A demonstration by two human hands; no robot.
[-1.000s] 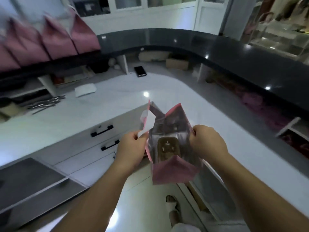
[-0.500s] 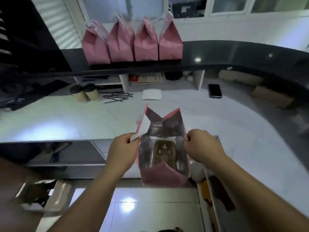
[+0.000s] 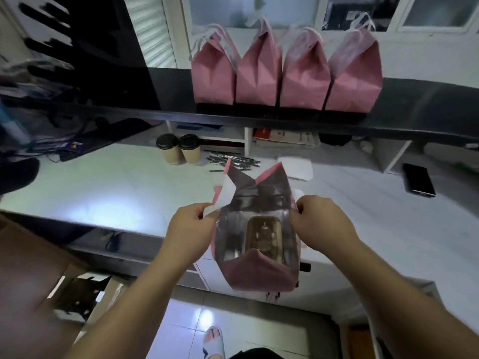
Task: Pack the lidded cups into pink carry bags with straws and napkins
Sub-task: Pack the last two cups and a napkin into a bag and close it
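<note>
We hold the open pink bag [image 3: 255, 244] in mid-air at the near edge of the desk [image 3: 103, 193], mouth toward us. Left hand [image 3: 190, 230] pinches the left rim together with a white paper slip [image 3: 220, 196]; right hand [image 3: 320, 222] pinches the right rim — both grips pressed onto the bag's edges, pulling the mouth wide. Inside at the bottom sits a brown cardboard insert [image 3: 263, 234]; no cup in it that we can see.

What changed over the last second: the bag and both grips look the same, but the view has swung left. A second ago the four packed bags [image 3: 285, 71] sat at 10 o'clock, blurred; now they're at 12 o'clock on the black shelf [image 3: 414, 110], in a row and touching. The two lidded cups [image 3: 178, 150] — out of sight a second ago — now stand at 11 o'clock of the bag, side by side on the desk. Straws [image 3: 233, 159] lie just right of them, napkins [image 3: 295, 167] at 1 o'clock, a phone [image 3: 418, 180] at 3 o'clock.

Our read: bag is opened and we've turned to face the supplies, so loading is next. The bag needs setting down on the desk first, or one hand freed, before a cup can go in.
</note>
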